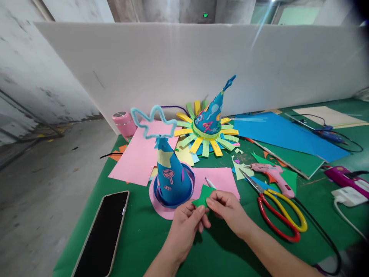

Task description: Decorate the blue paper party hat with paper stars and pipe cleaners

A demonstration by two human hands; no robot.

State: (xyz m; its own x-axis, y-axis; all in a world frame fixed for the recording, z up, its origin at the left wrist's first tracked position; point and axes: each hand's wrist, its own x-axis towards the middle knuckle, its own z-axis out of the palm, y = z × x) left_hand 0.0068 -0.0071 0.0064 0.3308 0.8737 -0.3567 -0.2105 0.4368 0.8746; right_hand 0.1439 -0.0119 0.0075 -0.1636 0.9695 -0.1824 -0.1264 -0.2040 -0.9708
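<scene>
A small piece of green paper [204, 193] is pinched between my two hands above the front of the table. My left hand [187, 223] grips its lower left part with thumb and fingers. On its right edge, my right hand [227, 207] closes thumb against forefinger. Just behind my left hand stands a blue cone hat [170, 181] with a pink brim, stickers and a light-blue pipe-cleaner star [154, 122] on its tip. A white marker [210, 183] lies behind the green paper, on a pink sheet [221, 175].
Scissors [276, 211] with red and yellow handles and a pink glue gun [273, 175] lie to the right. A phone [102, 234] rests at left. Farther back are another decorated cone hat [210, 117], blue sheets [282, 132] and a pink jar [123, 124]. A white board [184, 65] stands behind.
</scene>
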